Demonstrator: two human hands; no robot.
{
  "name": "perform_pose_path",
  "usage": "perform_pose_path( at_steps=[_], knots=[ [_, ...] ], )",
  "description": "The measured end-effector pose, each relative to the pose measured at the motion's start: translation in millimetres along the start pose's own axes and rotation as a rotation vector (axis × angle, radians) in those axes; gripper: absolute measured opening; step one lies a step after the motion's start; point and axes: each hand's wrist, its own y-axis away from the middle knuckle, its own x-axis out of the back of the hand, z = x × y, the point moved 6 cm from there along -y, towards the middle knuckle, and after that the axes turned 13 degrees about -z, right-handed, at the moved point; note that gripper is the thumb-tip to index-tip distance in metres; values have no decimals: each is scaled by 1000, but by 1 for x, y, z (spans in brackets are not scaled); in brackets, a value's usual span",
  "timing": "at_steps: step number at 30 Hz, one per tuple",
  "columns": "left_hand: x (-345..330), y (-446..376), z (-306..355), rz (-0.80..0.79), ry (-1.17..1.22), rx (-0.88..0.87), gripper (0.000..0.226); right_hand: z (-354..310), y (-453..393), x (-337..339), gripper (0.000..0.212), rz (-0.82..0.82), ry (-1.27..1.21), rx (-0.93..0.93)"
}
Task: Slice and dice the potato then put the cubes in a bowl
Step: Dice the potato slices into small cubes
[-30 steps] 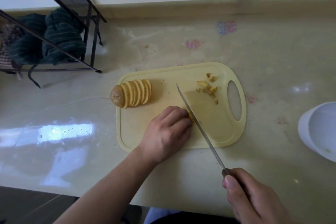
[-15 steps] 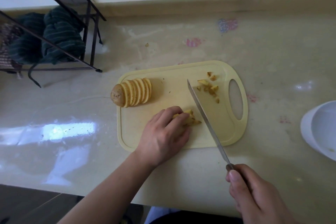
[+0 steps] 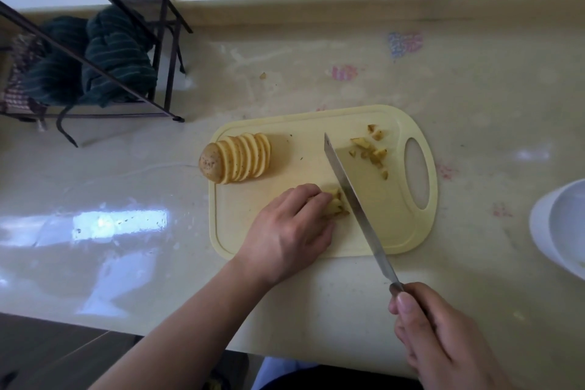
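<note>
A pale yellow plastic board (image 3: 285,241), rounded at the corners with a shallow groove along its rim and an oval handle hole at its right end, lies flat on the glossy, cream table (image 3: 459,98). At the board's far left a sliced potato (image 3: 235,158) rests as a fanned row of thin round slices, the brown-skinned end cap facing left. The left hand (image 3: 291,231) lies knuckles-up on the board's near half, fingers curled over a small stack of pieces (image 3: 335,204), gripping them; how many pieces it covers is hard to tell under the fingers. The right hand (image 3: 443,339) has its grip closed round the handle of a knife (image 3: 351,199), well off the board's near edge. The long, narrow steel blade runs diagonally up and left across the board, its edge just beside the held pieces on their right. Loose cubes (image 3: 372,150), some with skin, lie scattered between the blade tip and the handle hole. A smooth white bowl (image 3: 557,231) stands at the table's right edge, well apart from the board, with bare table between them. Far left, a black wire rack (image 3: 164,51) holds dark green striped cloth (image 3: 104,57). Open table lies left of the board and beyond it to the wall.
</note>
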Motion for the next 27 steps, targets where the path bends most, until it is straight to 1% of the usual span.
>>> perform_pose_path(
  at_steps=[3, 5, 8, 10, 11, 13, 15, 21, 27],
  knots=[
    [2, -1, 2, -10, -71, -22, 32, -1, 5, 1, 79, -5, 28, 1],
    [1, -2, 3, -2, -64, -70, 24, -2, 8, -2, 76, -19, 52, 0],
    [-2, -4, 4, 5, -28, -138, 13, -5, 11, -4, 63, 1, 100, 0],
    [-2, -5, 3, 16, -7, -149, 10, -7, 13, -4, 67, 9, 108, -1],
    [-2, -4, 2, 20, 1, -150, 9, -8, 14, -4, 66, 12, 114, 0],
    [-2, -3, 0, 34, 14, -152, 9, -8, 15, -4, 52, 20, 124, -1],
    [-3, -1, -2, 51, 26, -149, 9, -7, 16, -3, 45, 31, 141, 1],
    [-2, -2, -2, 50, 59, -155, 9, -7, 19, -4, 42, 53, 174, 0],
    [-3, -3, -5, 54, 64, -175, 10, -9, 15, -5, 42, 22, 206, 3]
  ],
)
